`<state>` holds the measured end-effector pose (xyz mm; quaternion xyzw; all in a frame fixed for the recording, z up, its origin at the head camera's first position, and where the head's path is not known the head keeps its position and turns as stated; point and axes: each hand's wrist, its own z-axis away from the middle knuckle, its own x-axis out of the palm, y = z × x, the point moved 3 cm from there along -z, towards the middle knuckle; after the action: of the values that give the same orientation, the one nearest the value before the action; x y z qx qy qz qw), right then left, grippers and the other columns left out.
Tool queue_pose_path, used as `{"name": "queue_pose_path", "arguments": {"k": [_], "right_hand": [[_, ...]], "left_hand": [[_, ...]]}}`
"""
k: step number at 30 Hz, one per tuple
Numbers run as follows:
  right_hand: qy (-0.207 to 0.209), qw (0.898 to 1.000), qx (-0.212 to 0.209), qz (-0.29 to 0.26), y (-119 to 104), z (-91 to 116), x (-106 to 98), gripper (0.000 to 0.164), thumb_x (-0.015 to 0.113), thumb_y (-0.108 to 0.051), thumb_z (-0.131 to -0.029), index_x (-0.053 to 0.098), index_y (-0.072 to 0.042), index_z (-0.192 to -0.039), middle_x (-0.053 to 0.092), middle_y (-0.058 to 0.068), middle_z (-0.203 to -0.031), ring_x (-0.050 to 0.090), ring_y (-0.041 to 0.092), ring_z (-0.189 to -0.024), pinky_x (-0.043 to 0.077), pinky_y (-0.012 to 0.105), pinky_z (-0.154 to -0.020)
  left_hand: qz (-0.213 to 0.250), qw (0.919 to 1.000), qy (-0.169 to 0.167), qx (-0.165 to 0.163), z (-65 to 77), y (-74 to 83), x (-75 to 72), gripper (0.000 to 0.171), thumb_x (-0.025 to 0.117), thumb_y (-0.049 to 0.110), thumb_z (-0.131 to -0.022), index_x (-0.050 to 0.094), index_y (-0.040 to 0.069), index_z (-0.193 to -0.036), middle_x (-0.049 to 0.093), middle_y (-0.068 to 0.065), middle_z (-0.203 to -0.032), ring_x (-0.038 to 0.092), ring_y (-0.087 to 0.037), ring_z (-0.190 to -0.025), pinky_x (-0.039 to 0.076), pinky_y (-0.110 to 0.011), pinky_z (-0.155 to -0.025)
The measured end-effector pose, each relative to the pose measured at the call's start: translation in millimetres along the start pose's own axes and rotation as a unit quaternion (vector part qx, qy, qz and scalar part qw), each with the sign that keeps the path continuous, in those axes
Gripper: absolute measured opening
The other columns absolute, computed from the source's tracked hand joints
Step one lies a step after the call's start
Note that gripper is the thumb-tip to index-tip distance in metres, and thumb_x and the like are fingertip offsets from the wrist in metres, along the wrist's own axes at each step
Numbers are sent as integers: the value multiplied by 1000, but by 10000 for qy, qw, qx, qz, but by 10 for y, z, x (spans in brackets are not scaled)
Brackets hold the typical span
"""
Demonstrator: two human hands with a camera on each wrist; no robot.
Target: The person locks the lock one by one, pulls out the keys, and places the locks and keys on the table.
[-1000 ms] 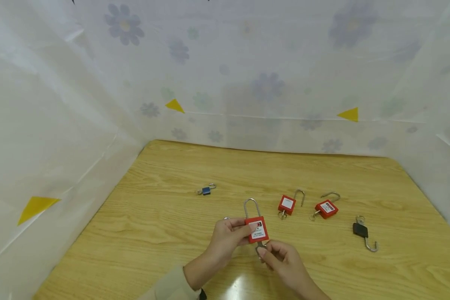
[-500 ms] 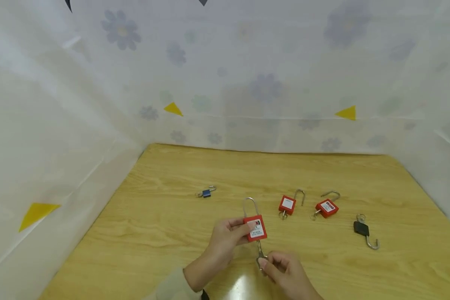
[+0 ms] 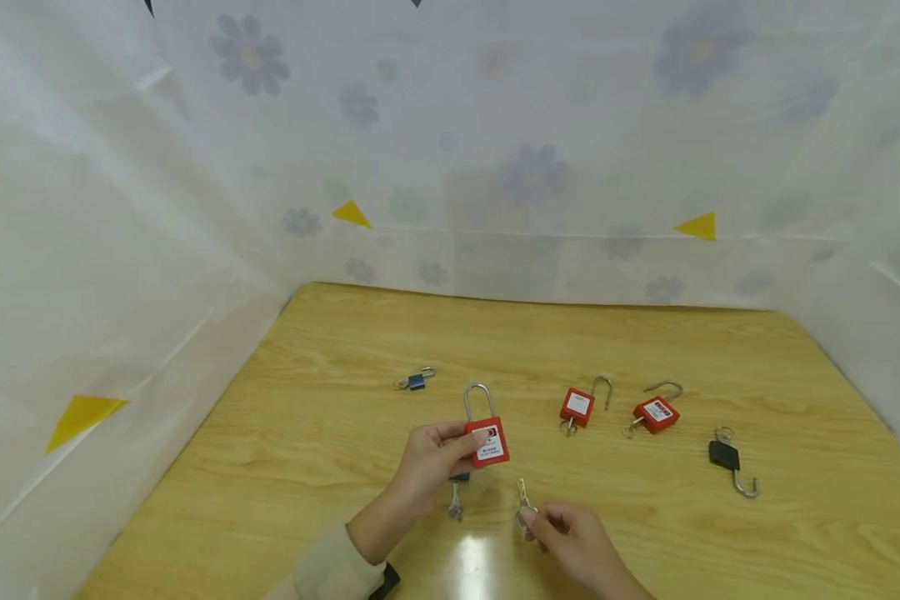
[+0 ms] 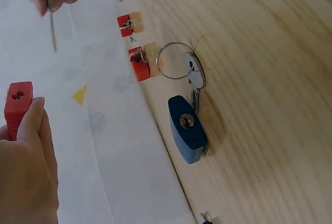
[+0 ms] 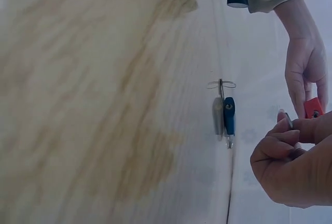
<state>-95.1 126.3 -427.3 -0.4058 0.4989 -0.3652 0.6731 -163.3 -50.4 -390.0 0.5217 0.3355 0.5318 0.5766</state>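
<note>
My left hand (image 3: 429,462) holds a red padlock (image 3: 489,450) upright above the table, thumb across its white label. Its long metal shackle points up with both legs in the body. In the left wrist view the keyhole (image 4: 18,95) on its underside shows bare. Between thumb and fingers, my right hand (image 3: 573,537) pinches a key (image 3: 523,493), blade upward, a short gap below and right of the padlock. A blue padlock (image 4: 188,130) lies on the table below my left hand, with keys (image 4: 194,73) on a ring beside it; the hand partly hides it in the head view.
On the wooden table (image 3: 307,500) lie a small blue padlock (image 3: 417,382), two red padlocks (image 3: 577,405) (image 3: 656,414) and a black padlock (image 3: 723,455), all with shackles swung open and keys attached. White flowered sheeting (image 3: 420,150) encloses the back and sides.
The key has come down out of the red padlock's underside in my right hand. My left hand has moved left and slightly up with the padlock, uncovering part of the blue padlock and its keys.
</note>
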Motion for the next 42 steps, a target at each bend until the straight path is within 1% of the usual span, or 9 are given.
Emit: {"name": "queue_pose_path", "arguments": {"k": [6,8,10,14,17,21,26,31,42], "right_hand": [[340,9988,344,72,108,-140,76,30,54,-14,-92,68,9,-77,65,8,-66,43,3,-55,36,17,-49],[524,9975,401,245,145,-176,96,28,55,-11,-91,70,8,-79,68,10,-69,45,3,-57,36,16,-50],[739,9949,504,470,171,-207,109,26,55,-10,-90,71,6,-78,69,9,-71,46,5,-60,37,16,-52],[1118,9873,690,889,190,-248,118,27,58,-9,-87,70,1,-66,63,4,-59,45,9,-56,36,18,-50],[1084,9848,668,1183,177,-272,137,34,57,-10,-87,62,-2,-55,49,-3,-47,38,9,-47,29,18,-43],[925,9785,587,1747,136,-289,168,43,56,-13,-88,48,-10,-45,32,-8,-41,31,6,-41,22,17,-41],[896,9709,679,2115,113,-287,185,45,55,-17,-89,43,-15,-46,33,-7,-43,33,7,-41,23,19,-40],[925,9648,634,2380,109,-289,203,45,55,-18,-89,43,-15,-46,35,-6,-45,34,8,-42,24,20,-40],[949,9582,467,2658,84,-270,203,44,57,-19,-89,47,-13,-46,35,-7,-44,34,7,-42,24,19,-40]], "left_hand": [[-51,10000,-15,47,5,-48,-47,39,61,9,-88,52,-15,-118,64,-25,-110,67,-19,-90,56,-28,-78],[-110,9999,-45,37,9,-74,-47,39,61,9,-88,53,-15,-117,64,-25,-109,67,-18,-88,56,-27,-76],[-139,9999,-45,13,14,-99,-46,39,62,10,-87,53,-15,-117,65,-25,-107,67,-16,-85,56,-26,-74],[-170,9998,49,-37,25,-124,-50,38,63,11,-87,56,-13,-115,67,-20,-101,67,-13,-79,56,-24,-71],[-171,9998,59,-24,30,-128,-60,39,63,12,-87,56,-13,-115,68,-17,-100,67,-12,-79,56,-25,-72],[-143,9999,-59,-12,36,-132,-77,39,63,11,-87,55,-13,-116,67,-20,-103,67,-16,-84,56,-26,-75],[-72,9997,-217,-51,51,-142,-88,41,62,7,-87,51,-13,-121,62,-24,-112,67,-21,-93,55,-29,-79],[-26,9998,-196,-100,49,-155,-99,43,62,8,-86,50,-13,-121,62,-23,-112,66,-20,-92,55,-29,-80],[-126,9995,-269,-91,35,-158,-68,44,62,10,-88,50,-13,-123,61,-25,-114,66,-21,-92,56,-29,-78]]}}
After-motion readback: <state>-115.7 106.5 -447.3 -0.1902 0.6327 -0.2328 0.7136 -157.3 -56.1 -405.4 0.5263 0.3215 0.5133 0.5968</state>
